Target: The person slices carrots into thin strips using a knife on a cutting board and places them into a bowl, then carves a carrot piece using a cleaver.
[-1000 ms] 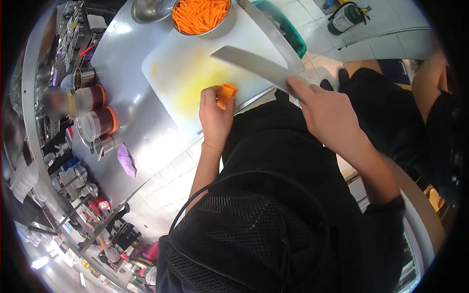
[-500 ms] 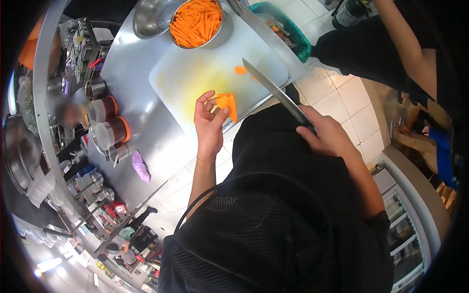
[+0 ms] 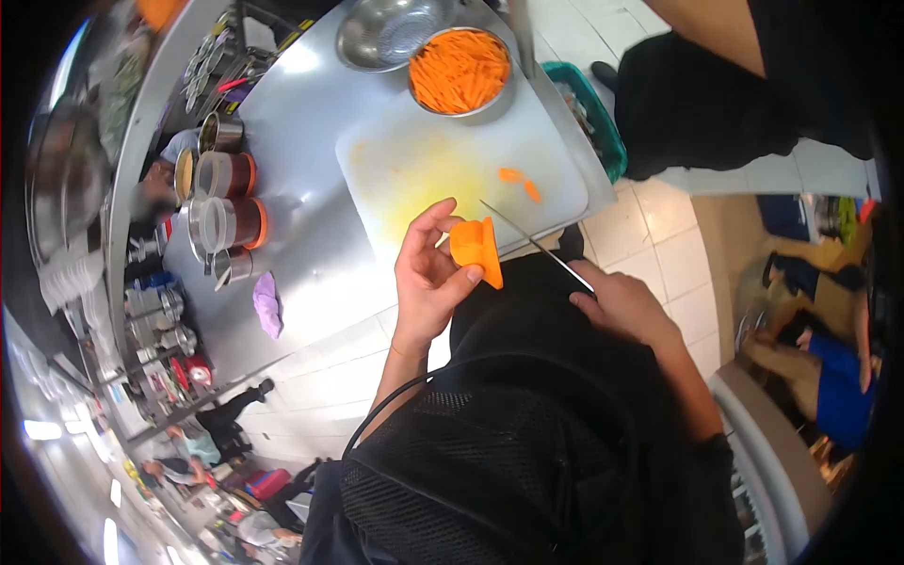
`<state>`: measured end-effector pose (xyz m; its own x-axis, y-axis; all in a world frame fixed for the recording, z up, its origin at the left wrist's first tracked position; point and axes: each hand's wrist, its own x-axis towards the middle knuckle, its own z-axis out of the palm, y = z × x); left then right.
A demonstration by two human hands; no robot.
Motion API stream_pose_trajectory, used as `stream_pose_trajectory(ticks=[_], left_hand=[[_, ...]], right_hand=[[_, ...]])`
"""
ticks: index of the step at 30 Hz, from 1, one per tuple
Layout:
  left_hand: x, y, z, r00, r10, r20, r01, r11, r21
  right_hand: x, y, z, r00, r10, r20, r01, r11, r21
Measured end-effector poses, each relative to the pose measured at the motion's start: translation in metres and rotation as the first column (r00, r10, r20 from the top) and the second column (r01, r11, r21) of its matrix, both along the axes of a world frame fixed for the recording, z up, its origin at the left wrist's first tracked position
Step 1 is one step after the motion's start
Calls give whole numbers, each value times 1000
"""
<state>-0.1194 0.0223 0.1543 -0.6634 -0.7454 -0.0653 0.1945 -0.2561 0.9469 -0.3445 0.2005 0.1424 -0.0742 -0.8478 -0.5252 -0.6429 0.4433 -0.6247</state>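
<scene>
Carrot piece [image 3: 476,249] sat pinched in the half-curled left hand [image 3: 429,273], its long edge facing rightward to the knife [image 3: 539,245] that the right hand [image 3: 623,303] clasped firmly.

A professional-looking kitchen: left of the left hand [image 3: 429,281], a steel table [image 3: 303,132] bears tubs [image 3: 217,224] and a pot [image 3: 223,134]; beyond that hand lie a board [image 3: 452,151] and a bowl [image 3: 501,101] of carrot sticks [image 3: 460,72]. The right hand [image 3: 621,303] holds a knife [image 3: 534,241]; right of it, tiled floor [image 3: 671,243].
</scene>
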Motion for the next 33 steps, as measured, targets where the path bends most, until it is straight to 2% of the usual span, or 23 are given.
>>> stream_pose_trajectory(ticks=[4,7,10,12,14,16,18,20,22,27,29,30,32,33], left_hand=[[4,4,-2,986,114,-120,-105,991,78],[8,4,-3,986,118,-115,-104,987,121],[10,6,-6,983,143,-115,-128,983,129],[12,9,-5,977,180,-116,-161,974,159],[13,7,-6,969,210,-128,-187,968,170],[17,6,-7,983,168,-75,-153,973,173],[17,6,-7,978,186,-95,-169,971,169],[18,5,-9,974,197,-113,-175,968,179],[19,4,-9,973,206,-105,-187,968,165],[22,0,-24,966,238,-100,-222,964,144],[24,-4,-37,956,292,22,-293,951,99],[25,-5,-44,951,308,18,-308,946,104],[29,-10,-59,893,370,258,-396,917,56],[32,-12,-70,889,378,260,-405,912,59]], right_hand=[[-4,-4,-5,999,48,-12,-48,999,-13],[-8,-6,-10,999,40,10,-40,999,21],[-11,-5,-16,998,60,12,-60,998,-19],[-14,-7,-16,995,100,-18,-100,994,39],[-22,1,-47,992,113,64,-104,987,-126],[-21,1,-46,991,116,62,-105,982,-157],[-20,-6,-33,989,84,122,-82,996,-25],[-16,-11,-16,993,80,85,-76,996,-48],[-15,-14,-13,993,110,32,-111,994,22],[-12,-12,-12,994,109,17,-109,994,-7],[-13,-11,-15,992,120,25,-120,993,15],[-13,-10,-18,991,130,20,-129,991,-35],[-13,-10,-22,988,152,15,-151,985,-80],[-13,-9,-22,987,161,2,-160,983,-84]])
